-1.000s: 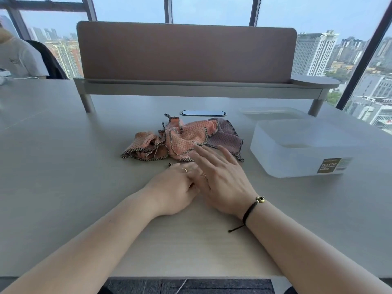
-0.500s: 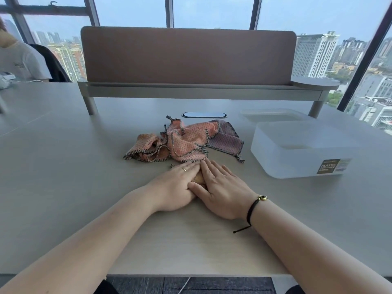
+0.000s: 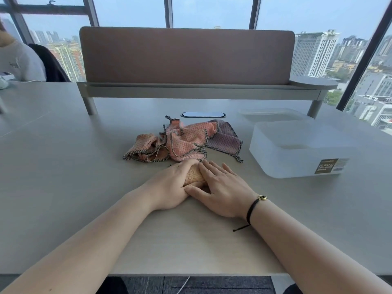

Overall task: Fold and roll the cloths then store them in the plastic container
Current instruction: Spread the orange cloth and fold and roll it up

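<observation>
A small orange rolled cloth (image 3: pixel 194 174) lies on the table under both my hands. My left hand (image 3: pixel 169 185) covers its left part and my right hand (image 3: pixel 222 190) presses on its right part; only a strip shows between them. Just beyond lies a crumpled pile of cloths (image 3: pixel 180 143), pink and orange with dark checked edging, and a purple cloth (image 3: pixel 222 141) at its right. The translucent plastic container (image 3: pixel 297 151) stands open at the right, with a brown label on its front.
The container's lid (image 3: pixel 273 115) lies flat behind it. A raised shelf with a brown divider panel (image 3: pixel 186 56) crosses the back of the table. A cable slot (image 3: pixel 202 114) sits behind the cloths. A person in white (image 3: pixel 17 60) sits at far left.
My hands drew together over the orange cloth, and a thicker roll of it now shows between them. The right hand's fingers pulled back from the cloth pile.
</observation>
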Demonstrator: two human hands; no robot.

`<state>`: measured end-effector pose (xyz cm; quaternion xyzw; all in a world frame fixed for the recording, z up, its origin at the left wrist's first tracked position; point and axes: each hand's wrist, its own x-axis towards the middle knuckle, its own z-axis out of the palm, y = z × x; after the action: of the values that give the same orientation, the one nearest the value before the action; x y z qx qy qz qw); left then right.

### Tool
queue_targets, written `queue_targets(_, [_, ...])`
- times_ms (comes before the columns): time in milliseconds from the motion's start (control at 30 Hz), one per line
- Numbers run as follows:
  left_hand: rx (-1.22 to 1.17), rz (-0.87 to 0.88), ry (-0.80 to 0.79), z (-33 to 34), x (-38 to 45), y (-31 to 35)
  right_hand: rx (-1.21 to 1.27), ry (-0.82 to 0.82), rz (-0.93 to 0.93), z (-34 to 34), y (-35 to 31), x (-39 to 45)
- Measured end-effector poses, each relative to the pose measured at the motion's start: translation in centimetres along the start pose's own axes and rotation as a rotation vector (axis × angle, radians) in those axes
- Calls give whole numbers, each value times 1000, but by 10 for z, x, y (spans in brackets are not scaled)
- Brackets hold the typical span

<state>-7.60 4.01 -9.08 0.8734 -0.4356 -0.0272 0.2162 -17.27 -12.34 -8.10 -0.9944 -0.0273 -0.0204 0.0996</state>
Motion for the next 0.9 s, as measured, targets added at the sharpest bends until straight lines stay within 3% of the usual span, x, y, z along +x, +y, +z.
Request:
queue_targets(200, [42, 116, 209, -12, -6, -10, 7, 122, -58, -1, 6, 2])
queue_targets(367, [235, 210, 370, -18, -2, -8, 66, 239, 42, -1, 9, 4])
queue_targets(500, [205, 155, 348, -19, -4, -6, 58, 299, 34, -2, 10, 3])
queue_targets(600, [189, 79, 452, -17, -5, -2, 21, 337, -6, -2, 11, 1])
queue_targets(733, [-76, -28, 593, -10, -3, 1, 44, 358, -70, -1, 8, -1])
queue_targets(900, [-567, -252, 390, -9, 1, 8, 109, 291, -122, -1, 8, -1])
